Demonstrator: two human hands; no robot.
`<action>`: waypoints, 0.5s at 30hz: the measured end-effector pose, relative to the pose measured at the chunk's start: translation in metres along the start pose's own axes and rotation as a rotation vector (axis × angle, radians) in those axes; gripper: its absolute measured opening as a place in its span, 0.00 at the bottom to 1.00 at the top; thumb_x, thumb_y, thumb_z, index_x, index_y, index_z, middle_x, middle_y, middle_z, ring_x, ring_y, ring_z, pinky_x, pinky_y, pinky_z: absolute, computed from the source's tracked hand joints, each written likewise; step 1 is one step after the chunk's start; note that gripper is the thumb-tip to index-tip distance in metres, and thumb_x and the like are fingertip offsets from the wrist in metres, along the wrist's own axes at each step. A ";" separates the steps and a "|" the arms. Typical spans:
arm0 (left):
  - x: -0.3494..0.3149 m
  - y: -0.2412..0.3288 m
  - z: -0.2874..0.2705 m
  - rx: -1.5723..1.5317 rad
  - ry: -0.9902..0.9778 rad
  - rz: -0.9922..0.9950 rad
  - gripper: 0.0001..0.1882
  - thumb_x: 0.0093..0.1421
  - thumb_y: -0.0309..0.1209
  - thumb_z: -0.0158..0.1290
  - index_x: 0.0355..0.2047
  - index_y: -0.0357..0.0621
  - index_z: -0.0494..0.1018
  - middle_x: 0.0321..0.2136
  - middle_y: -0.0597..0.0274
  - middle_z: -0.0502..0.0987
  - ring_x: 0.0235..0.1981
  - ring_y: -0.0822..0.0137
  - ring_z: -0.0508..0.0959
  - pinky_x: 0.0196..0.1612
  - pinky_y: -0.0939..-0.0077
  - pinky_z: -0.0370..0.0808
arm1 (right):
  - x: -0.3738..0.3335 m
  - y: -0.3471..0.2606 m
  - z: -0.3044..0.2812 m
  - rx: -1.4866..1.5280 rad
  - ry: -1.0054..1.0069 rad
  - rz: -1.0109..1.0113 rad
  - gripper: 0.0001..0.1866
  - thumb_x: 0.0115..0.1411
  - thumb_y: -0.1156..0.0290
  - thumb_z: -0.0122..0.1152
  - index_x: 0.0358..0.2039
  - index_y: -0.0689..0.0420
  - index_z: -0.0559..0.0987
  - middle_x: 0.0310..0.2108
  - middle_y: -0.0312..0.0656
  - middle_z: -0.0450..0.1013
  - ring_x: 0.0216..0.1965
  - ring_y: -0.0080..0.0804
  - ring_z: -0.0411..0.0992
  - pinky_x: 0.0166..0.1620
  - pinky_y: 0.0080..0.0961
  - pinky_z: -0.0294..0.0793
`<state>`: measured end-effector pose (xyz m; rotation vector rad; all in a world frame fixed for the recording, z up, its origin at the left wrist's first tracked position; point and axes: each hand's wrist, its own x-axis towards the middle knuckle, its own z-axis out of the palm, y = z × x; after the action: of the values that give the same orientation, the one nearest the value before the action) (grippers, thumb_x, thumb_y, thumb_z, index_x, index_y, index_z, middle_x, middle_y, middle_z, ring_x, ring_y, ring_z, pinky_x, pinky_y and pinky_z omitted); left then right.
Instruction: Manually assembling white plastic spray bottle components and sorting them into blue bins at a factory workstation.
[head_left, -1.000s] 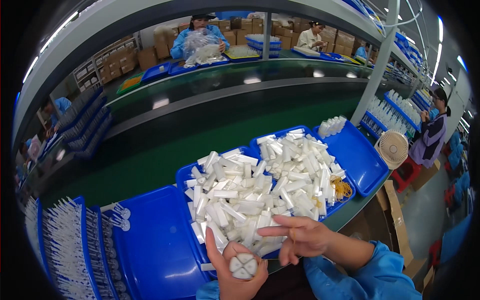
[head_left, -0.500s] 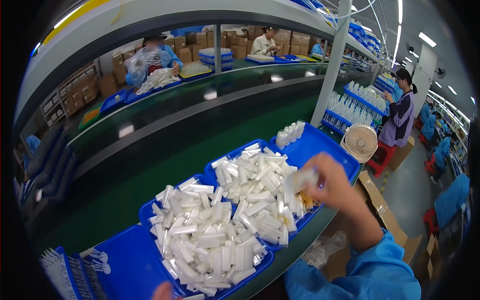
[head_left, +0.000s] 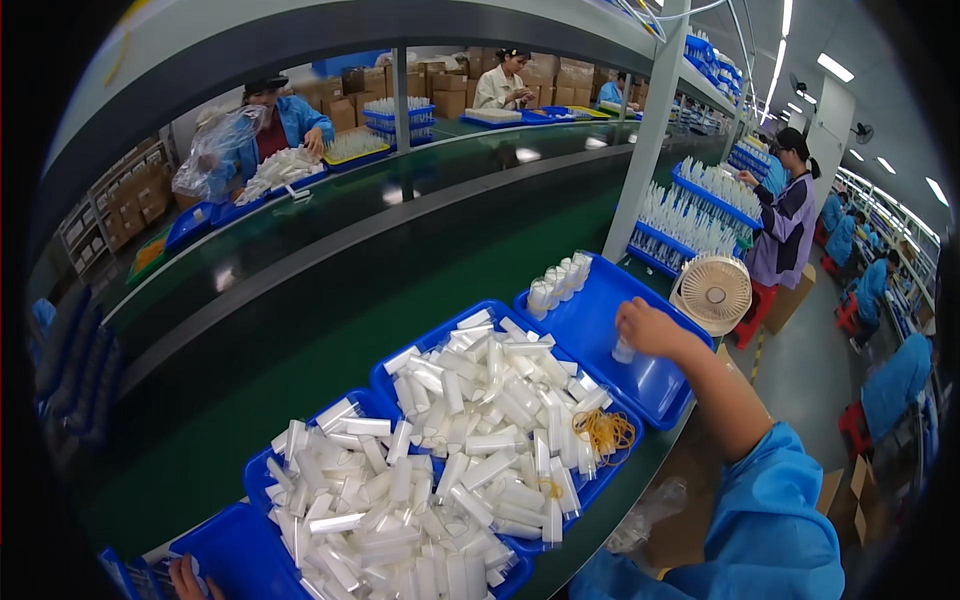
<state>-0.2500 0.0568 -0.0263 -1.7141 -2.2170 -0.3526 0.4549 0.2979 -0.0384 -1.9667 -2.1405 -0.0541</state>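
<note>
My right hand (head_left: 645,328) is closed on a whitish, clear-wrapped bundle (head_left: 622,351), low over a blue tray (head_left: 640,290) at the right. Along that tray's far left end stand several similar white bundles (head_left: 558,284). Cut off by the lower edge, my left hand (head_left: 192,580) has its fingers curled at a blue tray (head_left: 235,545); a small white bit shows at them, too hidden to name. Between my hands, two blue trays hold heaps of white pieces in clear sleeves (head_left: 490,390). Yellow rubber bands (head_left: 605,432) lie on the right heap.
A beige fan (head_left: 712,292) stands right of the far tray, by a grey post (head_left: 650,140). Blue racks of white parts (head_left: 690,225) are behind it. A green conveyor belt (head_left: 300,350) runs beyond the trays. Cardboard and clear plastic (head_left: 650,510) lie below right; other people work around.
My right hand has carried the bundle from above the rubber bands to the far right tray. My left hand has moved left along the lower edge. The view has shifted slightly.
</note>
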 end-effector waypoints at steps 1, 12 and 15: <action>0.004 0.005 -0.002 0.053 -0.061 -0.046 0.20 0.54 0.30 0.50 0.47 0.37 0.66 0.47 0.41 0.66 0.45 0.45 0.69 0.49 0.62 0.66 | 0.015 0.016 0.005 0.030 0.016 -0.044 0.10 0.55 0.65 0.45 0.36 0.56 0.67 0.34 0.53 0.65 0.30 0.54 0.69 0.36 0.46 0.69; 0.028 -0.015 0.022 0.350 -0.053 -0.041 0.18 0.55 0.36 0.48 0.44 0.40 0.70 0.41 0.47 0.71 0.38 0.49 0.72 0.42 0.62 0.69 | 0.148 0.044 0.017 0.110 0.290 0.321 0.15 0.57 0.57 0.47 0.35 0.57 0.68 0.36 0.56 0.69 0.40 0.54 0.67 0.44 0.43 0.67; 0.028 -0.023 0.029 0.388 -0.041 -0.049 0.17 0.54 0.36 0.49 0.43 0.41 0.70 0.40 0.48 0.72 0.37 0.50 0.72 0.40 0.61 0.69 | 0.156 0.034 0.010 0.011 -0.005 0.232 0.18 0.61 0.60 0.39 0.47 0.56 0.67 0.43 0.55 0.66 0.45 0.53 0.66 0.48 0.41 0.65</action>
<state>-0.2814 0.0870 -0.0418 -1.4719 -2.1806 0.1009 0.4758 0.4555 -0.0219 -2.1960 -1.8961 0.0022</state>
